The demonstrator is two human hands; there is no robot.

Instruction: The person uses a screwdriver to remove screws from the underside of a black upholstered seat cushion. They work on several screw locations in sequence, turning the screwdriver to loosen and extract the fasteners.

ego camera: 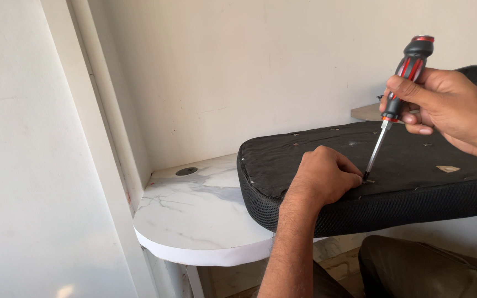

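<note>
Black mesh-sided seat cushion (415,204), upside down with its dark fabric underside up, lies across the white marble-patterned bench (194,215) and juts past its rounded edge. The right hand (448,107) has its fingers (409,91) clamped around the red-and-black handle of a screwdriver (396,105), whose metal tip meets the fabric near the cushion's front edge. The left hand (324,176) rests curled on the underside, its fingers (351,176) together, just beside the tip.
</note>
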